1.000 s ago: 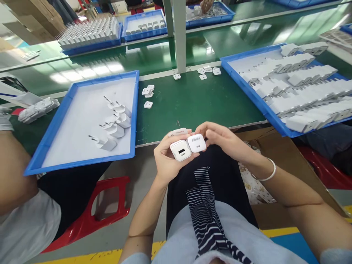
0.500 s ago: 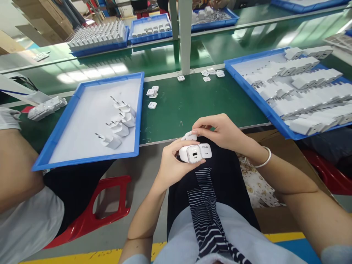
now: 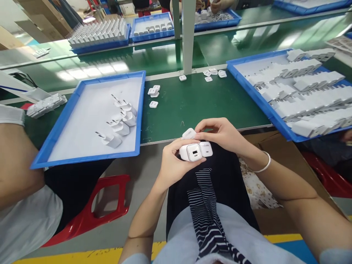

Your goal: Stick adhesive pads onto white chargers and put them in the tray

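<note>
My left hand (image 3: 173,163) grips a white charger block (image 3: 190,152) with its port face toward me, just below the edge of the green bench (image 3: 198,102). My right hand (image 3: 222,134) pinches a second white charger piece (image 3: 206,149) against it, and a third white piece (image 3: 189,134) sticks up behind them between my fingers. Both hands hover over my lap.
A blue tray (image 3: 62,126) at left holds several white chargers (image 3: 118,123). A blue tray (image 3: 247,86) at right is packed with rows of chargers. Small white caps (image 3: 153,92) lie on the bench. Another person's arm (image 3: 16,157) and a red stool (image 3: 110,205) are at left.
My hands have shifted slightly right and up with the charger pieces, and the right fingers have pressed the small piece closer against the block in my left hand.
</note>
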Tool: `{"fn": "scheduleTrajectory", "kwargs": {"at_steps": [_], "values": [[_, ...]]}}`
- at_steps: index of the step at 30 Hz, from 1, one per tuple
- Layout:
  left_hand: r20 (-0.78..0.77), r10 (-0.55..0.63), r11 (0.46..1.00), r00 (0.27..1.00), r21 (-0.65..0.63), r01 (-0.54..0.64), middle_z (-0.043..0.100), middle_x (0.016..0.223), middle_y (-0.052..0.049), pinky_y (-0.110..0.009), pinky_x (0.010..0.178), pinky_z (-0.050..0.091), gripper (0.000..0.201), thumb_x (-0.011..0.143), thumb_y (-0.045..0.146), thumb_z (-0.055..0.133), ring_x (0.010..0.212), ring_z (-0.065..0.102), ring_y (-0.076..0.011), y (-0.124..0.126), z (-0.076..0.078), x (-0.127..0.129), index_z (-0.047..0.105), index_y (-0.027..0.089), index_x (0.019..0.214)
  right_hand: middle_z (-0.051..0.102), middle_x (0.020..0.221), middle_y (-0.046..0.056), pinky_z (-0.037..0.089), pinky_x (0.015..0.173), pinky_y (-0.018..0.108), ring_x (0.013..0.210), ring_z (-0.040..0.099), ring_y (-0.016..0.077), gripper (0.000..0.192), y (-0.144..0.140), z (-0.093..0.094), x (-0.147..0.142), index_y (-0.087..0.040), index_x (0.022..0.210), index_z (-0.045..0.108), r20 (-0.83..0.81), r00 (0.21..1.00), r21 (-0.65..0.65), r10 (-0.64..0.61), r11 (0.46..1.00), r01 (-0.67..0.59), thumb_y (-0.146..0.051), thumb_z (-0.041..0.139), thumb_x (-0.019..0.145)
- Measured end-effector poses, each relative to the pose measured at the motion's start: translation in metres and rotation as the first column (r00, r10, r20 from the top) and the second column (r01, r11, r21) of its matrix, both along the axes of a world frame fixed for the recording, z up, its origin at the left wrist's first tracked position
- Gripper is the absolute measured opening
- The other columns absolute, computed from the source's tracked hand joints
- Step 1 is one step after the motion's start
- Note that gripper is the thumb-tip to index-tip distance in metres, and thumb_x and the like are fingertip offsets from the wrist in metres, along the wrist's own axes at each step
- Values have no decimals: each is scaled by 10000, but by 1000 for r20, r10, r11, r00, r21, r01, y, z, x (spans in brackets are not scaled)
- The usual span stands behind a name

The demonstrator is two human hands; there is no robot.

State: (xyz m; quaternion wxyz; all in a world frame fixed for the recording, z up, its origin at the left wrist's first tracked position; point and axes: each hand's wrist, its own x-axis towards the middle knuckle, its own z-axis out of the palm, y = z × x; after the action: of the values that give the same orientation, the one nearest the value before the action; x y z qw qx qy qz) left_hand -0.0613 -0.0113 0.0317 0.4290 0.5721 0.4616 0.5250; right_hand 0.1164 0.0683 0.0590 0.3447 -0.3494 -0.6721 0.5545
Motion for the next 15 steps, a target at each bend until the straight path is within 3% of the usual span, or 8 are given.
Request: {"fn": "scheduleTrajectory", "kwargs": {"at_steps": [2,4,6,8,11,15], "values": [[-31,0,1000,1000,7,1,784,1005,-44,-283,818,572,393,627,212,934,897,731,-180,0,-2,1,801,234,997,711,791,31,492,646,271,749,631,158,174,-2,-1,1,-167,770,714,34,999,64,-30,998,28,-321,762,835],[-65,5,1000,998,9,-4,778,993,-41,-278,810,564,380,641,210,925,882,724,-172,1,-3,2,800,235,999,696,787,26,454,622,261,735,609,146,126,-2,-1,3,-165,764,698,113,992,217,-58,976,32,-246,712,859],[-94,5,1000,996,16,-3,775,991,-41,-275,804,557,374,651,206,918,879,720,-169,1,-4,3,797,234,1005,670,766,14,413,609,258,702,571,129,118,1,2,5,-164,754,671,224,973,362,-59,932,-27,-178,662,871],[-119,-4,1000,993,29,7,775,993,-42,-273,799,553,376,654,199,913,884,719,-170,0,-4,4,795,231,1009,655,749,5,390,615,263,676,547,119,142,5,6,7,-164,748,644,311,950,404,-30,909,-104,-144,616,886],[-152,9,998,988,63,0,773,987,-42,-274,779,549,372,652,191,910,859,716,-168,0,-4,4,791,226,1003,669,761,3,412,637,268,681,565,124,143,12,11,10,-169,772,640,321,944,294,76,939,-176,-173,598,909],[-154,13,995,988,105,3,776,965,-34,-282,774,555,369,654,184,908,846,719,-171,0,-3,4,787,230,1000,699,849,23,493,699,285,773,623,152,139,15,15,11,-166,840,682,164,963,90,213,969,-229,-292,740,841]]}}
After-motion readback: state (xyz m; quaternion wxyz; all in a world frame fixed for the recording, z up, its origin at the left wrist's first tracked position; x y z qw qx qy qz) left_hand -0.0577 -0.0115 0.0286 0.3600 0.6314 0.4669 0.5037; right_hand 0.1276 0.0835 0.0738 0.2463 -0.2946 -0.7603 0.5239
